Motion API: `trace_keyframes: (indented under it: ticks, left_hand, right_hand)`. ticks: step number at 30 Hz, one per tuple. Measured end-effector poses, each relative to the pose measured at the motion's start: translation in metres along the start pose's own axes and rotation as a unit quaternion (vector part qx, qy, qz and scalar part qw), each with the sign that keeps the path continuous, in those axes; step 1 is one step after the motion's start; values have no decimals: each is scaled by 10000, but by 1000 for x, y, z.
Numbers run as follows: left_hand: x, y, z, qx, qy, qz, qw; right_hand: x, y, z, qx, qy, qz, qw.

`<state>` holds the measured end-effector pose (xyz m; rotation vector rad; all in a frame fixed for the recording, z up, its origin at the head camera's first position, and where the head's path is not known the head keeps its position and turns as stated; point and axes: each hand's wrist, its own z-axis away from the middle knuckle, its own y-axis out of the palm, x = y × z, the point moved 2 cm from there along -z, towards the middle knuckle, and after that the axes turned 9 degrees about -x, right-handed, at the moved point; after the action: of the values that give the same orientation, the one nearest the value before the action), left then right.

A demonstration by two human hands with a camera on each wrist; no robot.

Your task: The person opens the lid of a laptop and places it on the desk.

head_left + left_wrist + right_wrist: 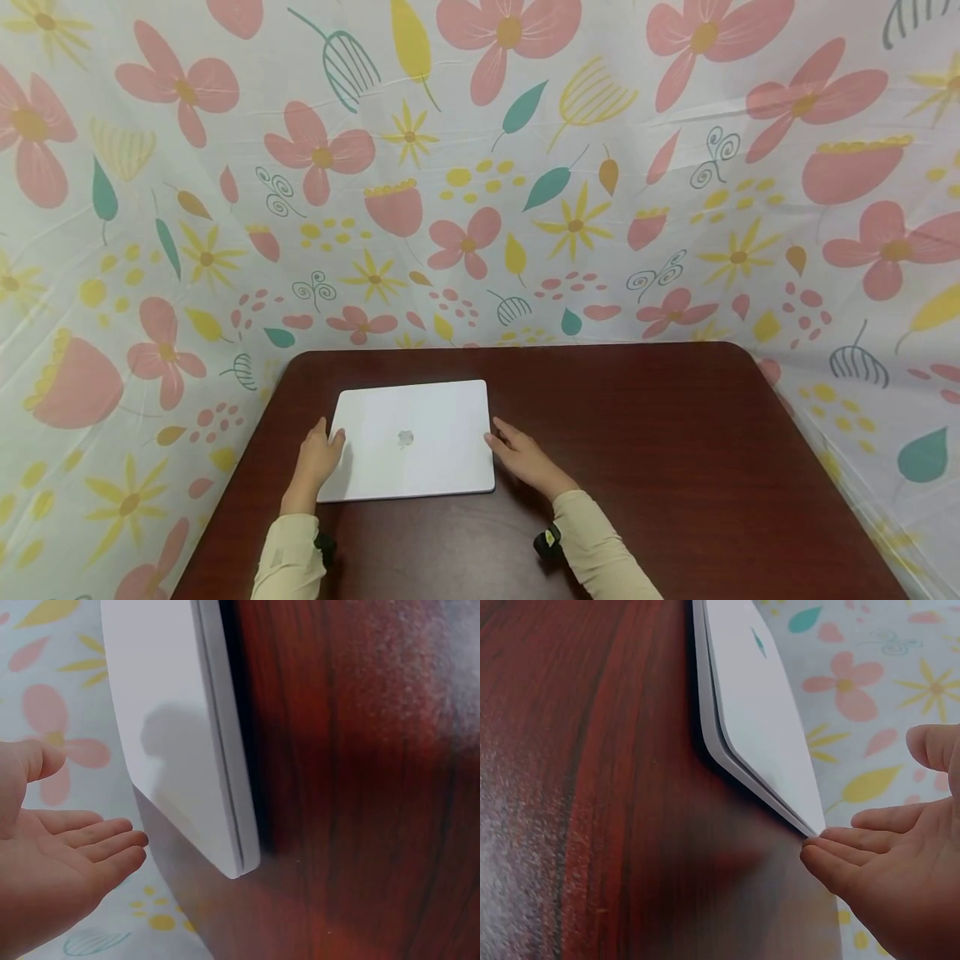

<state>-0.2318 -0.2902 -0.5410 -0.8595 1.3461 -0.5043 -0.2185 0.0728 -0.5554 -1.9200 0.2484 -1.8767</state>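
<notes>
A closed silver laptop (442, 442) with an apple logo lies flat on the left half of a dark red-brown table. My left hand (318, 457) is at its left side, thumb over the lid's edge in the head view. The left wrist view shows that hand (67, 862) with fingers extended beside the laptop (172, 750). At the opposite side is my right hand (525, 458), thumb raised near the edge. In the right wrist view its straight fingers (855, 851) come right up to the side of the laptop (761, 712), gripping nothing.
The wood-grain table (637, 450) has rounded far corners and extends to the right of the laptop. A white cloth (465, 133) printed with flowers and leaves hangs behind and around it. Dark straps (548, 542) sit at both wrists, over pale sleeves.
</notes>
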Motion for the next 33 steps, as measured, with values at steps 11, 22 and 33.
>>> trace_keyframes:
  ticks: [11,22,33]
  left_hand:
    - [5,6,-1,99,-237,199,9995]
    - [8,10,-2,108,-273,244,9993]
    - [9,14,0,23,-358,285,9989]
  right_hand:
    - [-6,6,-2,73,133,-236,9996]
    - [-8,10,-1,57,245,-198,9995]
    - [-6,9,1,121,198,-305,9993]
